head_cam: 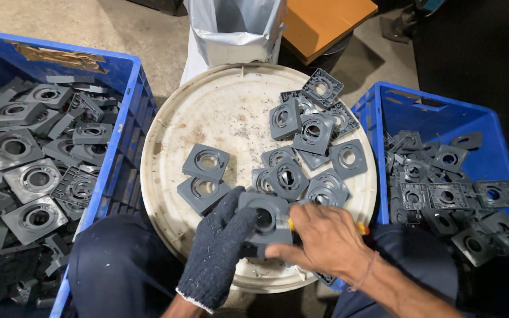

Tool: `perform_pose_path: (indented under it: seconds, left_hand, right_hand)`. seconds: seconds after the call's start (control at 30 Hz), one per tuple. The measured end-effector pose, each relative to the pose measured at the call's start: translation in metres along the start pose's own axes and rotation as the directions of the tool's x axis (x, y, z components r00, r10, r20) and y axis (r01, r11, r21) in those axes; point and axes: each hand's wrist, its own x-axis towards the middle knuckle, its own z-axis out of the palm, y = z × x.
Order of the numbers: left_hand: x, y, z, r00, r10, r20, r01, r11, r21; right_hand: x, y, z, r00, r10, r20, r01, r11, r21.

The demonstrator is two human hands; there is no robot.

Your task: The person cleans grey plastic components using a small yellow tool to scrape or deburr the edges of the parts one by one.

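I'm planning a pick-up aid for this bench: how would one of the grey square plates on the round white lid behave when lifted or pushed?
The grey square plate probably stays stiff: it looks like moulded plastic. Being thin with a big centre hole, it is likely light. Lying flat on the round white lid, it should slide rather than roll or tip.

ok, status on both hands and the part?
Left hand, gloved, shut on grey square part. Right hand, bare, on same part, yellow-handled tool under it. Loose parts piled on white lid, none blocking.
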Motion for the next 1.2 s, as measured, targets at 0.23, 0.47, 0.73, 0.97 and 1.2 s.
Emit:
perform_pose_path:
  seconds: [0.23, 0.47, 0.73, 0.97, 1.2]
  left_hand:
    - [-0.009, 0.02, -0.021, 0.886, 0.38, -0.265, -0.386, 0.922, 0.032]
    - [-0.002, 0.027, -0.044, 0.93, 0.068, -0.361, -0.18, 0.941, -0.286]
    - [-0.012, 0.008, 0.0, 0.928, 0.364, -0.081, -0.324, 0.894, 0.31]
    - [-0.019, -0.007, 0.026, 0.808, 0.548, 0.214, -0.576, 0.662, 0.48]
    - [-0.014, -0.01, 0.013, 0.95, 0.107, 0.292, 0.015, 0.922, -0.387]
  right_hand:
    - [-0.01, 0.011, -0.005, 0.934, 0.261, -0.242, -0.196, 0.945, 0.262]
    - [-0.004, 0.02, -0.001, 0.955, 0.269, -0.125, -0.238, 0.946, 0.22]
    - [-0.003, 0.028, 0.003, 0.943, 0.332, -0.032, -0.328, 0.941, 0.087]
    - [-0.026, -0.017, -0.019, 0.829, 0.494, 0.263, -0.498, 0.437, 0.749]
    - [-0.01, -0.012, -0.053, 0.985, 0.169, -0.045, -0.147, 0.937, 0.316]
